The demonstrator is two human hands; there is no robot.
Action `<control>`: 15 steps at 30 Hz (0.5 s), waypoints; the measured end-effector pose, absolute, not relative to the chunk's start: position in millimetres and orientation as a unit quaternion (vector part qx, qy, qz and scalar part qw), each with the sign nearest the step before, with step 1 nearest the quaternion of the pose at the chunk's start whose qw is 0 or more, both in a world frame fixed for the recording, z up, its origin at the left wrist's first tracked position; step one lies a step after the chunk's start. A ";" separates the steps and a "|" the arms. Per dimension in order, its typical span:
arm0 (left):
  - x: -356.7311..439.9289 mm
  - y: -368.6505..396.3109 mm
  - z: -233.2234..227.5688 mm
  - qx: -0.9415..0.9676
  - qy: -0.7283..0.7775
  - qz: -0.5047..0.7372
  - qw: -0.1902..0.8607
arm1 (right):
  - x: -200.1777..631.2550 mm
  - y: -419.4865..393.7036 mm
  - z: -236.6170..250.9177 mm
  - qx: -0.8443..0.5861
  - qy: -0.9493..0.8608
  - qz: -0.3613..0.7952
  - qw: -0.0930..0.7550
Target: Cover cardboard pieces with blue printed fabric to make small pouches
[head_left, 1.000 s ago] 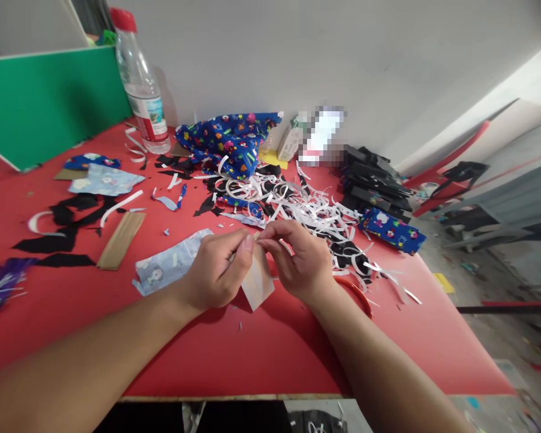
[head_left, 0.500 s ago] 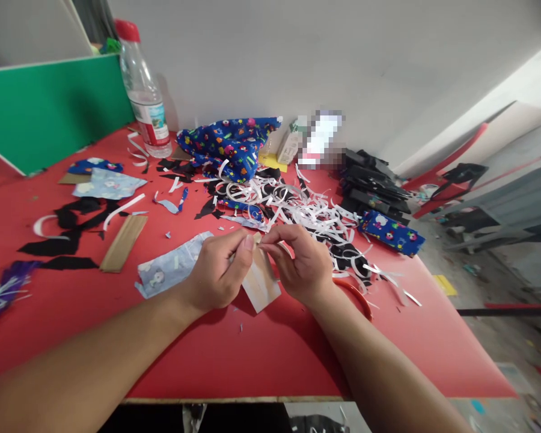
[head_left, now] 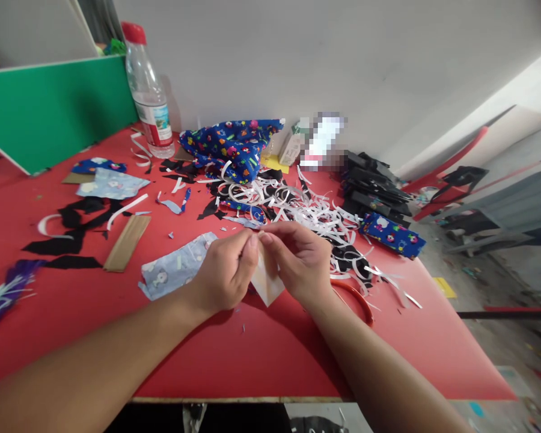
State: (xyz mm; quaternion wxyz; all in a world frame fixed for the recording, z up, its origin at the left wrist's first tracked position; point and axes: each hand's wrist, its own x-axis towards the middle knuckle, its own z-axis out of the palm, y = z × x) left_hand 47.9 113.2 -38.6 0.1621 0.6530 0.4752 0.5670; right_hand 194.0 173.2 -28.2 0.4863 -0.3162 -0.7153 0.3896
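A pale, tan-and-white flat strip [head_left: 267, 287], perhaps card or backed paper, hangs between my hands over the table. My left hand [head_left: 225, 267] is closed, its thumb pressed against the fingers at the strip's upper end. Thumb and forefinger of my right hand [head_left: 303, 258] pinch the same end, fingertips close against the left thumb. My fingers cover that end. A light-blue printed fabric piece [head_left: 175, 267] lies left of my left hand. Partly under my right wrist shows a red-orange looped handle [head_left: 366, 310].
White strip offcuts [head_left: 313, 207] are heaped beyond my hands. Blue printed fabric [head_left: 234, 147], a bottle [head_left: 152, 120], a small carton [head_left: 294, 144] and a blurred-out phone-like object [head_left: 323, 138] stand behind. Black folded pieces [head_left: 372, 180] and a blue printed bundle [head_left: 394, 234] lie right; brown card [head_left: 127, 243] left.
The strip's lower end has swung slightly up and right, and its face has turned. My right thumb has moved in closer to the left thumb. The view has shifted slightly.
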 end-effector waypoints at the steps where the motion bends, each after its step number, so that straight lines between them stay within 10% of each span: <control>1: 48.0 113.6 -39.1 0.631 0.489 0.572 0.189 | 193.8 173.3 -28.0 -0.314 -0.720 0.381 0.489; 15: 46.7 114.5 -38.2 0.601 0.495 0.578 0.246 | 203.1 176.9 -23.4 -0.190 -0.820 0.223 0.492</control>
